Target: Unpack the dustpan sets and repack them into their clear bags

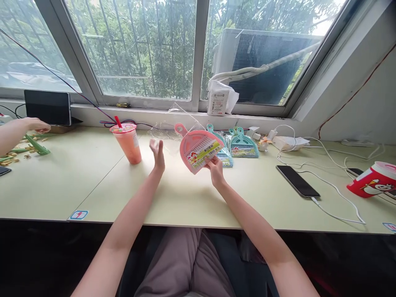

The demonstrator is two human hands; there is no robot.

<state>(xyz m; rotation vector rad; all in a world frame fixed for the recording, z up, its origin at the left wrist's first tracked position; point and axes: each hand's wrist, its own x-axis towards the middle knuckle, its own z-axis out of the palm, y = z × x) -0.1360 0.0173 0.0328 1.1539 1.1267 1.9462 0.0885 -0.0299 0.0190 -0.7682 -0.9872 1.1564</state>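
- On my feed the right hand (215, 167) has its thumb and fingers closed around the lower edge of the pink dustpan (189, 142), which sits at 10 o'clock from that hand
- I read the dustpan's long axis as running from its looped handle at 10 o'clock down to its broad edge at 4 o'clock, with the label tilted up toward my camera
- My left hand (158, 156) is spread wide, thumb apart from the other fingers, holding nothing I can see, and it stands at 9 o'clock from the dustpan, a gap between them
- So the handle end points toward the left hand's side, while the right hand is the nearer one, already touching the broad end
- I can't make out whether the dustpan's lowest corner touches the desk (185, 202)
- At 3 o'clock beyond the dustpan I have two teal dustpans (244, 145), the closer one partly hidden
- The drink cup (126, 144) stands at 10 o'clock from my left hand, well apart from the dustpan
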